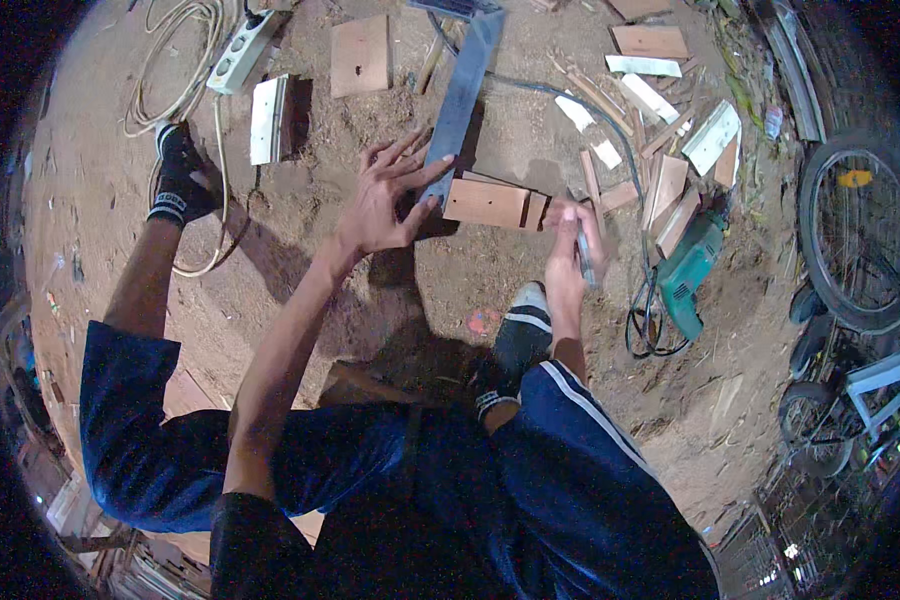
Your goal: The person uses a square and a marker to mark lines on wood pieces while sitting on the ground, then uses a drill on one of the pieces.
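Note:
My left hand (390, 191) rests its spread fingers on the lower end of a long grey-blue bar (457, 112), whose material I cannot tell. Against that end of the bar lies a small wooden block (487, 201) with two dark holes and a dark slot near its right end. At the block's right end, my right hand (576, 240) is closed around a slim greyish tool (586, 259); its kind is blurred.
A green power tool (690, 277) with a black cord lies at the right, below wood offcuts (667, 187). A white power strip (244, 52), coiled cable (161, 67), a white-faced block (270, 120) and a wooden board (360, 56) lie upper left. A bicycle wheel (810, 225) stands far right.

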{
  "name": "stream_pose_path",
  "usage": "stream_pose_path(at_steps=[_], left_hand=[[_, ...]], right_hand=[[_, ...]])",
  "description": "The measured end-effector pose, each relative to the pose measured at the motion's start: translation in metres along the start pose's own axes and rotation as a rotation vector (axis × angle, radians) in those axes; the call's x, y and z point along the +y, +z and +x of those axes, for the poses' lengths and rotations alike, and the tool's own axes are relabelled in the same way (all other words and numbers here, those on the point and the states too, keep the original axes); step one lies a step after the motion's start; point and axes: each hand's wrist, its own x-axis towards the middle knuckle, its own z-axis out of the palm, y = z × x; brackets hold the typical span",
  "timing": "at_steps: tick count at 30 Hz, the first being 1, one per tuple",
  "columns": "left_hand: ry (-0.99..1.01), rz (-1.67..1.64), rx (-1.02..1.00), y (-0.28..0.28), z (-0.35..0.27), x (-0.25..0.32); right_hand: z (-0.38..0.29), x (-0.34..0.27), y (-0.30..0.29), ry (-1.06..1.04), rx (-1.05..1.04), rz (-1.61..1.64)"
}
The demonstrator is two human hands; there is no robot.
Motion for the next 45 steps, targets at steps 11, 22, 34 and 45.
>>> stream_pose_path(at_steps=[11,22,34,45], left_hand=[[0.013,-0.006,0.046,-0.005,-0.007,-0.007],[0.002,0.046,0.004,-0.007,-0.010,-0.005],[0.047,0.014,0.022,0.006,-0.004,-0.001],[0.011,0.037,-0.043,0.005,-0.004,0.002]], right_hand=[[0.073,-0.154,-0.170,-0.386,0.568,0.761],[-0.050,-0.155,0.040,-0.234,-1.211,0.203],[-0.001,-0.014,0.037,-0.483,-0.324,-0.322],[-0.007,-0.004,0.042,-0.456,-0.290,-0.273]])
